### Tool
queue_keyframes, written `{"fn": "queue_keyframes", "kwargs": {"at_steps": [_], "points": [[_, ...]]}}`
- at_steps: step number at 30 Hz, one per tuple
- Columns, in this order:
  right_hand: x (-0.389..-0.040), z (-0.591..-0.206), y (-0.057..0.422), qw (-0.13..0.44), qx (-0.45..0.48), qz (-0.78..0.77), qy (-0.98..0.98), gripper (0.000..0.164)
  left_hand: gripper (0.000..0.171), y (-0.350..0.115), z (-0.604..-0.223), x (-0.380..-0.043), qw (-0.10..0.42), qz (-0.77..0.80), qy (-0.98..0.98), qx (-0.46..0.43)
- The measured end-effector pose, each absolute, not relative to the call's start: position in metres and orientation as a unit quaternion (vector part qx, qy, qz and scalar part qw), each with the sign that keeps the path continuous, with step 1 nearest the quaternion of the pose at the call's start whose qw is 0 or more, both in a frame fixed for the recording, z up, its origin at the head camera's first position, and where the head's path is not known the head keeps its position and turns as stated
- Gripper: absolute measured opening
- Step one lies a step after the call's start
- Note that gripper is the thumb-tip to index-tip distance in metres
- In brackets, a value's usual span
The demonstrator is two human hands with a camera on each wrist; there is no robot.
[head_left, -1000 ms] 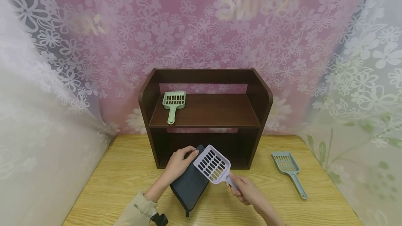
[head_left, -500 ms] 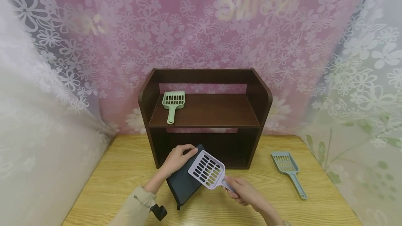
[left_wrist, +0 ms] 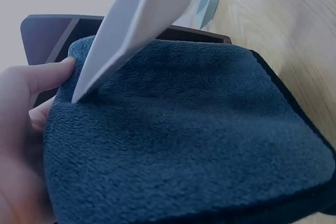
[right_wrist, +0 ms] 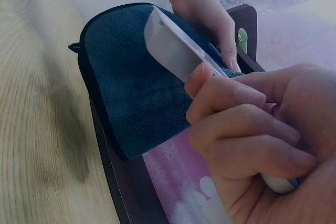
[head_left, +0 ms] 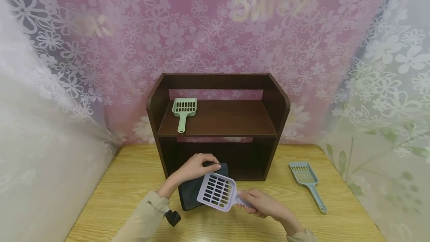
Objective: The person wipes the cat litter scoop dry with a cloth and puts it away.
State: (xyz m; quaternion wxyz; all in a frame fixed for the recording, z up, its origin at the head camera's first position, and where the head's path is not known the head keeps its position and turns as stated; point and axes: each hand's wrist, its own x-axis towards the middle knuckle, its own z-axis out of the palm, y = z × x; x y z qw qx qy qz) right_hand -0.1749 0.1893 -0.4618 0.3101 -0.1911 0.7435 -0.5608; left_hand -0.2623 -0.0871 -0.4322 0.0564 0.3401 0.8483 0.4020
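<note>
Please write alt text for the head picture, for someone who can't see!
A person's right hand grips a lilac scoop in front of a dark blue cloth held in the left hand. Behind, a green scoop lies on the upper shelf of a brown rack; a blue scoop lies on the wooden table to the right.
</note>
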Motion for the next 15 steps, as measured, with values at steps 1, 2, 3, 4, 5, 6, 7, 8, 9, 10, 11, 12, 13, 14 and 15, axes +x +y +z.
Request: {"fn": "queue_keyframes", "kwargs": {"at_steps": [1, 2, 3, 4, 5, 6, 7, 8, 9, 10, 11, 12, 13, 14, 15], "points": [[-0.176, -0.461, 0.19, 0.314, -0.197, -0.56, 0.74, 0.045, 0.024, -0.086, -0.43, -0.262, 0.061, 0.394, 0.848, 0.35], [-0.177, -0.46, 0.19, 0.318, -0.204, -0.56, 0.737, 0.045, 0.024, -0.084, -0.429, -0.262, 0.064, 0.386, 0.847, 0.36], [-0.178, -0.46, 0.19, 0.321, -0.208, -0.56, 0.735, 0.045, 0.024, -0.081, -0.428, -0.261, 0.066, 0.378, 0.847, 0.368], [-0.178, -0.459, 0.189, 0.323, -0.212, -0.558, 0.734, 0.045, 0.024, -0.078, -0.427, -0.26, 0.066, 0.367, 0.848, 0.377], [-0.179, -0.458, 0.188, 0.323, -0.217, -0.555, 0.735, 0.045, 0.023, -0.075, -0.426, -0.259, 0.067, 0.354, 0.85, 0.385], [-0.179, -0.458, 0.187, 0.322, -0.221, -0.551, 0.737, 0.045, 0.023, -0.071, -0.425, -0.257, 0.068, 0.341, 0.852, 0.392], [-0.179, -0.457, 0.185, 0.32, -0.225, -0.547, 0.74, 0.044, 0.023, -0.067, -0.425, -0.256, 0.067, 0.325, 0.854, 0.402], [-0.179, -0.456, 0.182, 0.316, -0.225, -0.541, 0.746, 0.044, 0.023, -0.062, -0.425, -0.254, 0.068, 0.31, 0.854, 0.412], [-0.179, -0.456, 0.18, 0.313, -0.226, -0.536, 0.751, 0.043, 0.023, -0.058, -0.424, -0.252, 0.07, 0.295, 0.854, 0.422], [-0.179, -0.456, 0.178, 0.311, -0.228, -0.531, 0.754, 0.043, 0.023, -0.055, -0.424, -0.25, 0.073, 0.282, 0.854, 0.431], [-0.179, -0.456, 0.176, 0.309, -0.23, -0.527, 0.758, 0.043, 0.024, -0.052, -0.424, -0.249, 0.076, 0.271, 0.854, 0.437], [-0.179, -0.455, 0.174, 0.306, -0.231, -0.524, 0.76, 0.044, 0.024, -0.05, -0.423, -0.248, 0.079, 0.262, 0.854, 0.443], [-0.179, -0.455, 0.172, 0.304, -0.232, -0.523, 0.761, 0.046, 0.025, -0.049, -0.423, -0.248, 0.081, 0.255, 0.853, 0.448], [-0.178, -0.455, 0.172, 0.303, -0.233, -0.523, 0.762, 0.047, 0.025, -0.049, -0.423, -0.248, 0.084, 0.252, 0.852, 0.45], [-0.178, -0.455, 0.171, 0.303, -0.235, -0.524, 0.761, 0.049, 0.024, -0.049, -0.423, -0.248, 0.085, 0.25, 0.853, 0.451]]}}
